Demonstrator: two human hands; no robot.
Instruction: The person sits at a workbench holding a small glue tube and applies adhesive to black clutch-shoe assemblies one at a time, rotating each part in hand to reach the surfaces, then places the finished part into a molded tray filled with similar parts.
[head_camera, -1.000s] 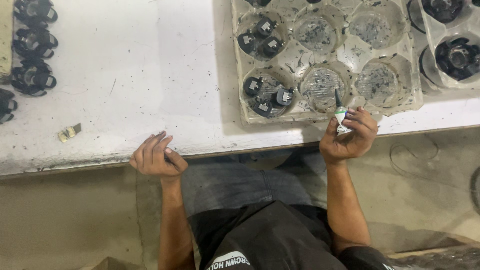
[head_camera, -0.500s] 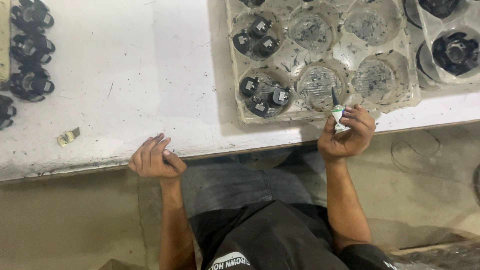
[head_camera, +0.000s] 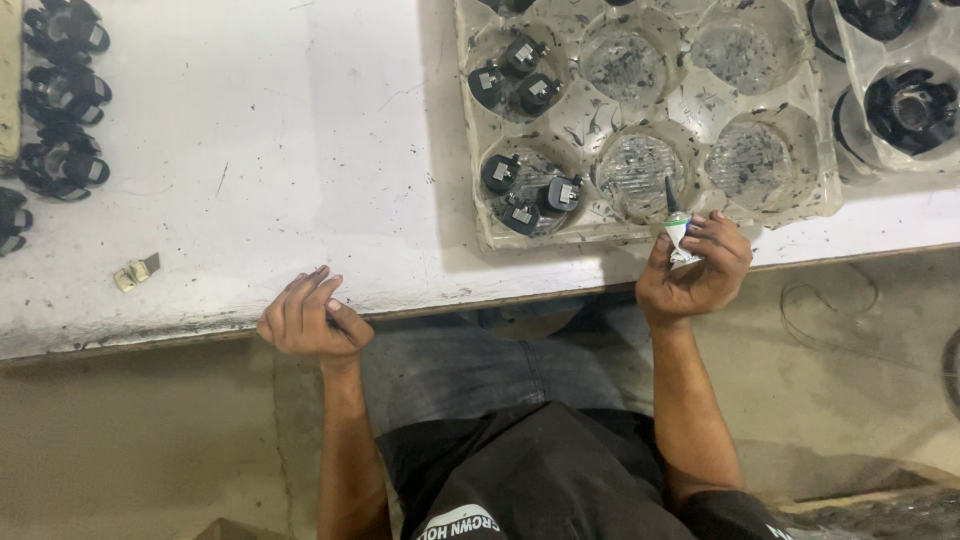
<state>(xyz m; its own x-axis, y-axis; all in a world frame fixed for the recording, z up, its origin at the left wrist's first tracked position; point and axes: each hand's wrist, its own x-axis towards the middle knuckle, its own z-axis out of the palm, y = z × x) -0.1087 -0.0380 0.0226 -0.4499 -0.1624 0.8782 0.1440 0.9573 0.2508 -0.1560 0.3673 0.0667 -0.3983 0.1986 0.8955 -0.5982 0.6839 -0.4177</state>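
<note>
Black parts (head_camera: 12, 218) cut off at left edge

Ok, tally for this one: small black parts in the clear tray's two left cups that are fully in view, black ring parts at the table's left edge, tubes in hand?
small black parts in the clear tray: 6, three per cup
black ring parts: 4, one cut off by the picture's edge
tube, pinched in the right hand: 1
Total: 11

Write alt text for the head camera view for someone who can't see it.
At the near edge of a white worktable, the right hand holds a small nozzle-tipped tube beside a clear plastic cup tray with small black parts in some cups; the left hand rests curled, empty, at the edge.
</note>
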